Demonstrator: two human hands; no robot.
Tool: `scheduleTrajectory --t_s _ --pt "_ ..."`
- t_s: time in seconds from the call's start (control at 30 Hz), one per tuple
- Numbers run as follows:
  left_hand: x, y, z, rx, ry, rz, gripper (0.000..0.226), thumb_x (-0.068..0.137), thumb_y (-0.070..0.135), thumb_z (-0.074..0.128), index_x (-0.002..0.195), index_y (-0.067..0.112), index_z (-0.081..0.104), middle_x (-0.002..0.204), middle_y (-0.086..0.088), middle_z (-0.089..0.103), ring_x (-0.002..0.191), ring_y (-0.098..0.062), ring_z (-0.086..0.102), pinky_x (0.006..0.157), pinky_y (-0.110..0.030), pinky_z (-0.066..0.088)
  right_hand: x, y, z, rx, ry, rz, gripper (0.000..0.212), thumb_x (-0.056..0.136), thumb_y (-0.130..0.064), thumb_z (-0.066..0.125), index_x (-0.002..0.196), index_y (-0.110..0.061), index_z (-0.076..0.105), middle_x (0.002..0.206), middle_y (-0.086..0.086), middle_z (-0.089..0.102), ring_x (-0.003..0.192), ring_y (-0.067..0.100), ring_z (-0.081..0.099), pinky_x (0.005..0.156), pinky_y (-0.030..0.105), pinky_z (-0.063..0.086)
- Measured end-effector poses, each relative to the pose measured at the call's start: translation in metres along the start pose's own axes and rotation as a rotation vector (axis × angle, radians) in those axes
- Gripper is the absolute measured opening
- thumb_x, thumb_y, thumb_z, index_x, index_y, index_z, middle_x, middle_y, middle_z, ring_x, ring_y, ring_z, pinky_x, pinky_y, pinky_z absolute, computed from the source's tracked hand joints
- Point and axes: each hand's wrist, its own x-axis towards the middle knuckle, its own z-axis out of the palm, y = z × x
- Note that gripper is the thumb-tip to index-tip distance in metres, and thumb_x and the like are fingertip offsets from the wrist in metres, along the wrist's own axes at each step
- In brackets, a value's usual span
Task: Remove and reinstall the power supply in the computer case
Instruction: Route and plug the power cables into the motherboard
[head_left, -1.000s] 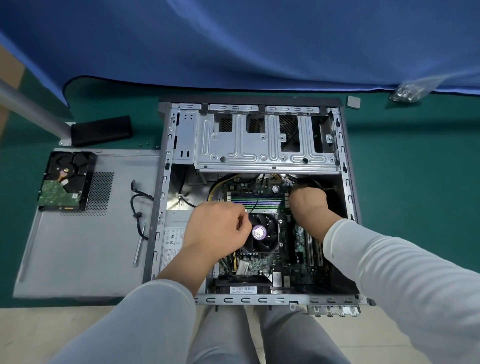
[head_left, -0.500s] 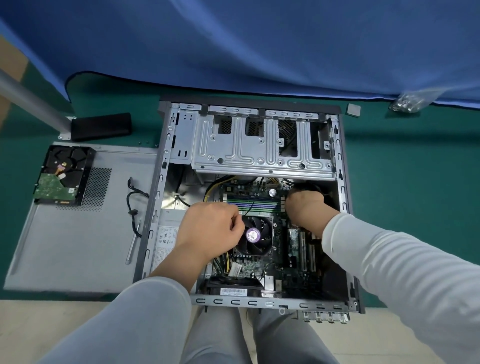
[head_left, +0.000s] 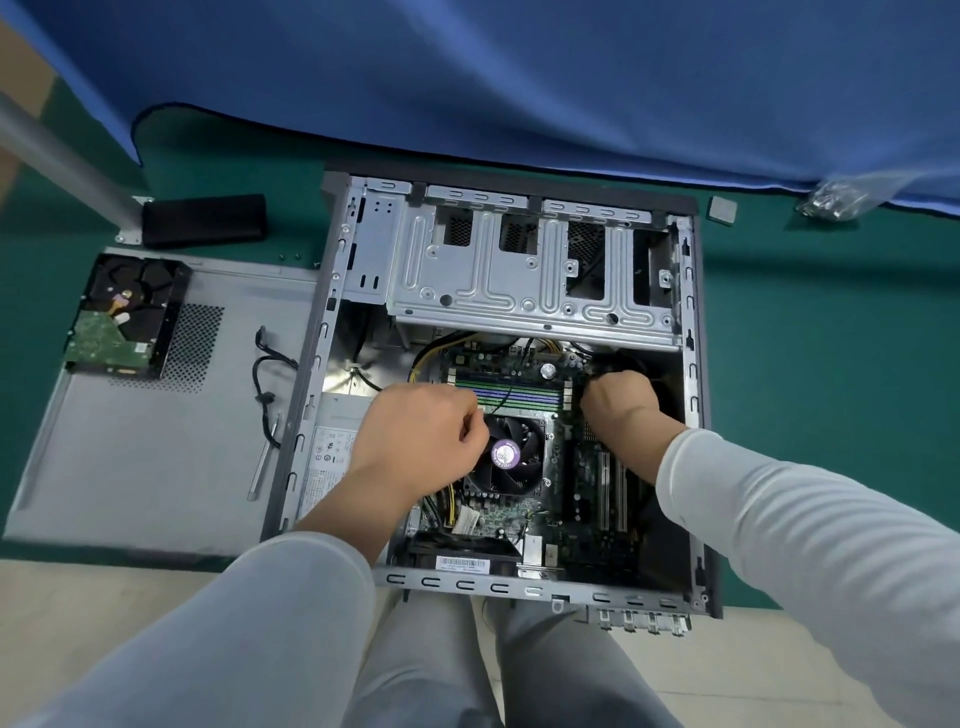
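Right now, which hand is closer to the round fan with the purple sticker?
The left hand. It sits right at the fan's left edge, its fingers curled. The right hand is farther, up and to the fan's right, by the black cables.

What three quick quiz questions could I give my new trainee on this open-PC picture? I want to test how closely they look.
1. True or false: the hard drive lies on the side panel.
2. Which hand is beside the CPU fan?
3. Multiple choice: the small bag of screws lies A) inside the case B) on the mat's far right C) on the drive.

Key: 1 true. 2 left hand. 3 B.
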Motion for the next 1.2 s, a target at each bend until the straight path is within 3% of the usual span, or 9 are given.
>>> scheduleTrajectory --t_s 0.1,0.33,0.43,0.57,0.83,0.97,1.03,1.13,1.2 --pt "0.000 0.001 0.000 -0.012 -0.006 -0.014 0.029 0.080 0.033 0.044 0.053 0.024 0.047 0.047 0.008 0.047 0.042 -0.012 0.043 0.044 -0.021 0.031 0.001 0.003 -0.002 0.014 0.001 -0.003 0.030 0.092 0.001 0.045 0.111 -0.011 0.064 0.113 -0.001 0.064 0.102 0.020 0.061 0.067 0.027 0.044" --pt "0.001 0.000 0.001 -0.042 0.007 -0.003 0.027 0.080 0.029 0.048 0.054 0.023 0.049 0.048 0.010 0.048 0.043 -0.011 0.041 0.047 -0.020 0.033 0.000 0.004 0.001 0.017 0.017 0.004 0.028 0.091 0.003 0.045 0.101 -0.013 0.066 0.104 -0.002 0.066 0.085 0.018 0.059 0.062 0.025 0.039" --pt "0.001 -0.001 0.001 -0.047 0.006 -0.011 0.027 0.080 0.029 0.048 0.054 0.023 0.051 0.048 0.010 0.048 0.044 -0.011 0.042 0.047 -0.020 0.033 0.003 0.000 0.001 0.033 0.019 0.005 0.029 0.091 0.003 0.046 0.106 -0.012 0.066 0.109 -0.001 0.065 0.097 0.019 0.061 0.065 0.026 0.043" --pt "0.000 0.000 0.001 -0.048 0.003 -0.010 0.027 0.081 0.027 0.049 0.054 0.022 0.049 0.048 0.009 0.048 0.044 -0.013 0.043 0.048 -0.021 0.031 0.014 -0.005 -0.004 0.179 -0.107 -0.014 0.030 0.094 -0.002 0.045 0.120 -0.007 0.061 0.125 0.004 0.058 0.114 0.025 0.056 0.077 0.031 0.047" --pt "0.001 0.000 0.002 -0.041 -0.002 -0.021 0.029 0.083 0.028 0.045 0.055 0.021 0.051 0.049 0.008 0.049 0.044 -0.014 0.045 0.047 -0.021 0.034 0.010 0.002 0.004 0.111 -0.027 0.012 0.027 0.092 -0.001 0.049 0.110 -0.012 0.066 0.114 0.001 0.064 0.104 0.021 0.060 0.070 0.028 0.044" --pt "0.000 -0.001 0.001 -0.029 -0.002 -0.026 0.028 0.082 0.028 0.045 0.056 0.020 0.051 0.050 0.007 0.050 0.045 -0.016 0.046 0.048 -0.022 0.033 0.018 -0.005 0.001 0.055 -0.072 -0.072 0.031 0.096 -0.003 0.043 0.122 -0.006 0.059 0.128 0.007 0.058 0.117 0.026 0.054 0.085 0.030 0.047" --pt "0.000 -0.001 0.001 -0.028 -0.005 -0.029 0.028 0.082 0.029 0.045 0.056 0.021 0.050 0.050 0.007 0.049 0.045 -0.016 0.046 0.048 -0.022 0.033 0.020 -0.009 0.003 0.035 0.003 -0.098 0.034 0.100 -0.009 0.035 0.126 -0.002 0.056 0.131 0.013 0.055 0.122 0.029 0.050 0.092 0.031 0.042" --pt "0.000 0.001 0.001 -0.029 0.003 -0.026 0.028 0.082 0.028 0.047 0.055 0.021 0.050 0.049 0.007 0.049 0.044 -0.016 0.045 0.047 -0.022 0.031 0.014 -0.008 0.002 -0.020 0.003 -0.115 0.030 0.097 -0.005 0.041 0.120 -0.006 0.061 0.124 0.008 0.060 0.115 0.025 0.056 0.082 0.030 0.046" --pt "0.001 0.001 0.000 -0.027 0.012 -0.028 0.027 0.081 0.028 0.047 0.055 0.021 0.051 0.048 0.007 0.049 0.044 -0.015 0.045 0.048 -0.021 0.028 0.009 -0.005 0.000 0.020 -0.026 -0.003 0.028 0.093 -0.001 0.047 0.112 -0.010 0.065 0.117 0.003 0.064 0.106 0.022 0.060 0.069 0.028 0.045"
